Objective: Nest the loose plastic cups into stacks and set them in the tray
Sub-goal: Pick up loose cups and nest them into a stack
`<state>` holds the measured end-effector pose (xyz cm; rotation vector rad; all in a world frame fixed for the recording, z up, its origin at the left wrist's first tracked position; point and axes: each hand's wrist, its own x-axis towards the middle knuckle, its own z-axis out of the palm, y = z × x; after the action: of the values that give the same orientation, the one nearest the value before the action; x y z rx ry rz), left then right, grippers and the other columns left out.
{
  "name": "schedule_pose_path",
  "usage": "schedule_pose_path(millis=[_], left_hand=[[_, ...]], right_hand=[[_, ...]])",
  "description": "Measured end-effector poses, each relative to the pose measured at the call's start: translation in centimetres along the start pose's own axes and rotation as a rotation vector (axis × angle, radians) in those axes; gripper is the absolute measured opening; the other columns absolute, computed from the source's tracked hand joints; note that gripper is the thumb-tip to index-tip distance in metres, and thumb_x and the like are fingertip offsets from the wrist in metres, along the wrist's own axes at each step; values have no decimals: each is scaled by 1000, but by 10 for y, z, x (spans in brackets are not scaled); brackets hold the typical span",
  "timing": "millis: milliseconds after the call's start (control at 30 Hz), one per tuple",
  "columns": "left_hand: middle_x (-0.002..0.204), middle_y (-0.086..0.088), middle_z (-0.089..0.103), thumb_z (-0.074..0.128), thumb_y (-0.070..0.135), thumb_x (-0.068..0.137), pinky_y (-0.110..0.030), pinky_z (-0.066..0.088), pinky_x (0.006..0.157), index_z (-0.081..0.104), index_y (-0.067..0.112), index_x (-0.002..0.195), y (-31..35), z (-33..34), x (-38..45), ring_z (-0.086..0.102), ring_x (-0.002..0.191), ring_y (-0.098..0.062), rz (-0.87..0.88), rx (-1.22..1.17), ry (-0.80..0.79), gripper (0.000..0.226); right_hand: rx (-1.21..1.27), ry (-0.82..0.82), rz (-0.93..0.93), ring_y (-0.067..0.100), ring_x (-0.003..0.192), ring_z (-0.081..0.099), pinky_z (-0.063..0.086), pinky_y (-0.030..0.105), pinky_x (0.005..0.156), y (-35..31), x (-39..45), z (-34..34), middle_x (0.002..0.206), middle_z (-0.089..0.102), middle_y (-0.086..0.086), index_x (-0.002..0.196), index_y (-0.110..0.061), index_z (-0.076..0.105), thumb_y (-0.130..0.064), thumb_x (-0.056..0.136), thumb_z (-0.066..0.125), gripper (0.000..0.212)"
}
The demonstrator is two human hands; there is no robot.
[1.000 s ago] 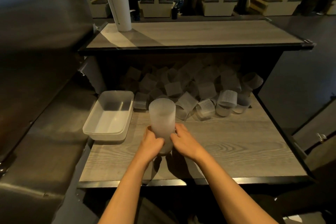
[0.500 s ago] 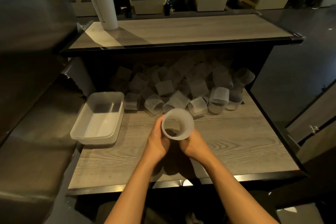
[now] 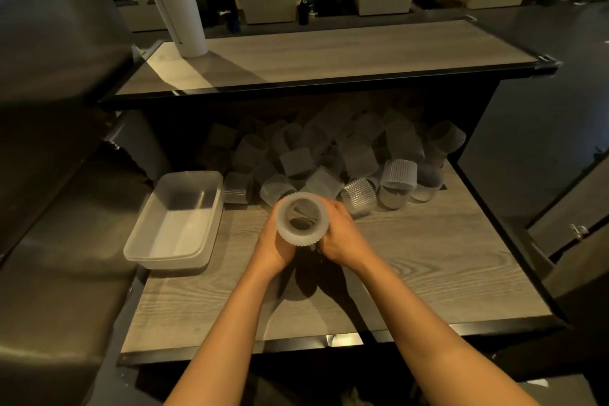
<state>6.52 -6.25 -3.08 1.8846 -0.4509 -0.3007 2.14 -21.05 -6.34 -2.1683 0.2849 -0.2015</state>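
Note:
A stack of nested translucent ribbed cups [image 3: 301,219] is held over the middle of the lower wooden table, its open mouth turned toward me. My left hand [image 3: 274,247] grips its left side and my right hand [image 3: 342,234] grips its right side. The clear plastic tray [image 3: 174,221] sits empty at the table's left edge. A heap of loose cups [image 3: 333,161] lies at the back under the upper shelf, some upright and some on their sides.
An upper wooden shelf [image 3: 329,56] overhangs the cup heap, with a tall white cup stack [image 3: 174,3] on its left end. A steel counter [image 3: 49,208] borders the left. People sit at booths in the background.
The stack stood upright a second ago; both hands have tipped it so its mouth faces me, and it sits slightly further back near the heap.

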Motion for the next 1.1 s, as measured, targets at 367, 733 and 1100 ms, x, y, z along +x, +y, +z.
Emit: schedule_pose_path(millis=[367,733,1100], left_hand=[[133,0,57,85,41,65,-38,46,105,56,38,120,-11,-1,29,55,123,-16,-125,-330,-140,62],[134,12,54,82,55,64,-40,48,107,52,55,122,-12,3,19,54,126,-14,-103,-245,-166,65],[102,14,57,67,5,93,2,42,76,54,31,104,-4,9,-30,55,95,6,-73,-17,-142,31]], right_hand=[[35,4,14,10,137,44,41,29,112,-3,-2,-3,152,44,-4,154,-32,27,-35,89,78,83],[36,71,-7,12,141,38,40,36,116,-10,-21,-5,155,37,-4,156,-28,26,-52,82,80,94],[124,80,144,-3,116,37,36,29,112,-22,-71,-11,142,39,-1,153,-37,32,-24,95,67,70]])
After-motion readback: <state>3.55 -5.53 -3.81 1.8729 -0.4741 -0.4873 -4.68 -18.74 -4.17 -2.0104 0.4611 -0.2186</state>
